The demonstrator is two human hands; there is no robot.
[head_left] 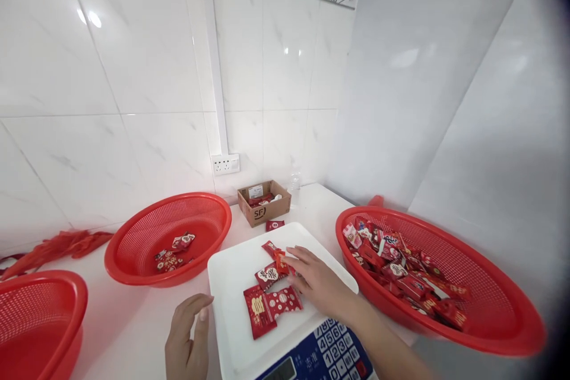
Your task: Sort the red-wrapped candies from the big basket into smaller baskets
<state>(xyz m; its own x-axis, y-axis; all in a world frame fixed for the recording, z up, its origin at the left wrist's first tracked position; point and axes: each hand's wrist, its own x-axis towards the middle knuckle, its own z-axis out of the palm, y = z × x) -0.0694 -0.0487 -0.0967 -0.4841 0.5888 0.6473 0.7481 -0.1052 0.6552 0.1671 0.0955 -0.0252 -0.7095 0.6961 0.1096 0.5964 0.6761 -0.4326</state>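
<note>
A white platform (234,303) of a digital scale holds a small pile of red snack packets. Two larger red packets (259,311) lie at the front of the pile, and one with a white heart-shaped label (269,276) lies behind them. My right hand (318,282) reaches over the platform from the right, its fingertips on a small red packet (280,263). Whether it grips that packet is hidden. My left hand (187,335) hangs beside the platform's left edge, fingers loosely curled, holding nothing.
A blue keypad (335,351) sits at the scale's front. Red mesh baskets stand left (116,270), right (490,341) and front left (53,278), two holding packets. Behind are a cardboard box (260,212), a loose packet (275,225) and a plastic bottle (294,187); tiled walls enclose the counter.
</note>
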